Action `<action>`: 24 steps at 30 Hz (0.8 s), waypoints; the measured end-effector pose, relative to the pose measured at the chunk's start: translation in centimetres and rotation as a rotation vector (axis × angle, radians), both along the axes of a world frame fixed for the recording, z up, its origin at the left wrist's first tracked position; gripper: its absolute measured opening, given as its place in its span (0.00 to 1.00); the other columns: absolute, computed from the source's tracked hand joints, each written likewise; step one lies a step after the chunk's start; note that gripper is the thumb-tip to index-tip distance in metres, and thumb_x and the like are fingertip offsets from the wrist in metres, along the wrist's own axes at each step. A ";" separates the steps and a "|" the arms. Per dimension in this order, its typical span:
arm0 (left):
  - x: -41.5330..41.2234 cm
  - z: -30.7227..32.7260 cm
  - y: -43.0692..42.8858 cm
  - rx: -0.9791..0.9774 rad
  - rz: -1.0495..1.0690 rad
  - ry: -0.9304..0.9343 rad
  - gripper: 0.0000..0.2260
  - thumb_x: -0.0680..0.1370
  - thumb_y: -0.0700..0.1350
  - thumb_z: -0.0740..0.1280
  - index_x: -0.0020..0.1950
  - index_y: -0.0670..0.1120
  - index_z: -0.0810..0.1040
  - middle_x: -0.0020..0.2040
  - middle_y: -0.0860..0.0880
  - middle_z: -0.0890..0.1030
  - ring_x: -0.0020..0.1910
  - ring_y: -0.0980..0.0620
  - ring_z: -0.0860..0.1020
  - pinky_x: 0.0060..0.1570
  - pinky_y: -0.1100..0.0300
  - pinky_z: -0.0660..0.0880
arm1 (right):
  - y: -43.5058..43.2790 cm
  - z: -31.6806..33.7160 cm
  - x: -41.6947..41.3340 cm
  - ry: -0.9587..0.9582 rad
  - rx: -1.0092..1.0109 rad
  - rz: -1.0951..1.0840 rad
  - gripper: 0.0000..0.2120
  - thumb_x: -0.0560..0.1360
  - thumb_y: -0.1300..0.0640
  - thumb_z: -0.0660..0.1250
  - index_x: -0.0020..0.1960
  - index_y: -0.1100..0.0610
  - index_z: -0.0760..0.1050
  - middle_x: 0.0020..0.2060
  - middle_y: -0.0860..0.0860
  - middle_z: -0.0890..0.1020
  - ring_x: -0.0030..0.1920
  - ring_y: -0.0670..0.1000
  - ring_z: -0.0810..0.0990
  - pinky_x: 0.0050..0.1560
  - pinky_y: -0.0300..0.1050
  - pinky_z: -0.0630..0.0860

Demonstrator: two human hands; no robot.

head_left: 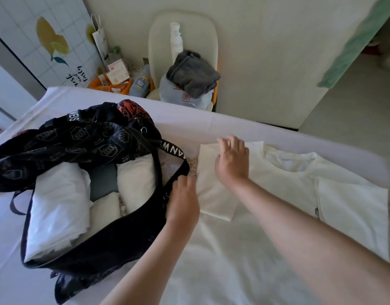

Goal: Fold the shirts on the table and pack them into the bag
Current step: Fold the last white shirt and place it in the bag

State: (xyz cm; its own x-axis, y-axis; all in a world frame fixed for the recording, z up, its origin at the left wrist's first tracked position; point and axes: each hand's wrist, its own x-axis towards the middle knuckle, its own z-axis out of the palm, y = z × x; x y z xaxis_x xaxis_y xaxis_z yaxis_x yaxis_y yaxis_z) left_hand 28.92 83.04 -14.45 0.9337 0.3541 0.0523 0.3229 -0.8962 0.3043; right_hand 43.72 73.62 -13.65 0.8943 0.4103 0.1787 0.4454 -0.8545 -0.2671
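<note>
Right grip (232, 160), apart, presses the folded sleeve (211, 194) of the shirt (284, 183); left grip (185, 194), apart, rests beside the bag (101, 254). The shirt lies flat on the worktop (189, 122) to their right, collar far, hem near.

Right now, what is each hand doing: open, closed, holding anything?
Left hand: open, flat at the shirt edge beside the bag.
Right hand: open, resting on the shirt.
</note>
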 end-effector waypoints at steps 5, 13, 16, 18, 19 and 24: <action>0.9 -2.2 -0.1 0.066 -0.388 0.159 0.26 0.81 0.49 0.58 0.79 0.46 0.59 0.80 0.48 0.57 0.78 0.45 0.55 0.76 0.52 0.55 | -3.5 -3.8 -5.4 0.285 -0.174 -0.035 0.29 0.81 0.46 0.54 0.78 0.56 0.57 0.78 0.59 0.57 0.76 0.62 0.59 0.72 0.59 0.60; -1.9 -4.3 0.9 0.045 -0.261 0.329 0.37 0.74 0.66 0.41 0.81 0.51 0.43 0.81 0.47 0.42 0.80 0.49 0.41 0.75 0.53 0.41 | -7.1 -2.9 -4.4 0.393 -0.303 0.150 0.32 0.83 0.41 0.51 0.81 0.51 0.45 0.81 0.54 0.43 0.80 0.55 0.43 0.78 0.59 0.48; -4.8 -3.0 0.4 -0.103 -0.195 0.211 0.33 0.80 0.56 0.57 0.81 0.47 0.48 0.81 0.46 0.50 0.79 0.47 0.48 0.76 0.54 0.45 | -8.0 -1.7 -10.2 0.391 -0.211 0.145 0.28 0.83 0.45 0.52 0.81 0.51 0.50 0.81 0.54 0.46 0.80 0.56 0.46 0.78 0.57 0.51; -7.8 -1.9 0.1 -0.231 -0.141 0.191 0.34 0.80 0.48 0.63 0.81 0.45 0.49 0.80 0.46 0.51 0.79 0.46 0.49 0.77 0.54 0.47 | -8.8 -1.6 -15.1 0.444 -0.152 0.129 0.27 0.83 0.46 0.54 0.80 0.50 0.54 0.81 0.55 0.48 0.80 0.56 0.47 0.78 0.56 0.51; -9.5 -1.3 -0.1 -0.283 -0.117 0.156 0.33 0.79 0.44 0.65 0.80 0.44 0.53 0.79 0.45 0.55 0.77 0.45 0.53 0.77 0.53 0.52 | -9.2 -1.7 -17.6 0.465 -0.131 0.121 0.26 0.83 0.47 0.55 0.79 0.50 0.56 0.81 0.55 0.49 0.80 0.56 0.48 0.78 0.55 0.51; -18.6 1.2 -1.0 -0.397 -0.104 0.139 0.28 0.78 0.39 0.65 0.77 0.46 0.60 0.76 0.45 0.62 0.73 0.44 0.62 0.69 0.53 0.65 | -10.6 -1.9 -28.9 0.427 -0.038 0.096 0.25 0.80 0.50 0.60 0.76 0.53 0.65 0.78 0.58 0.59 0.78 0.60 0.58 0.75 0.56 0.59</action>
State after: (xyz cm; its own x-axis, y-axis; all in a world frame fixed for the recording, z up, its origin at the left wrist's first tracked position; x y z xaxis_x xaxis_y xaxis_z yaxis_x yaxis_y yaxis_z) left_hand 10.29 82.00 -13.25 0.9540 0.2248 -0.1981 0.2993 -0.7483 0.5921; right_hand 14.78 62.98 -15.57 0.8422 0.4942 -0.2155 0.3799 -0.8276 -0.4133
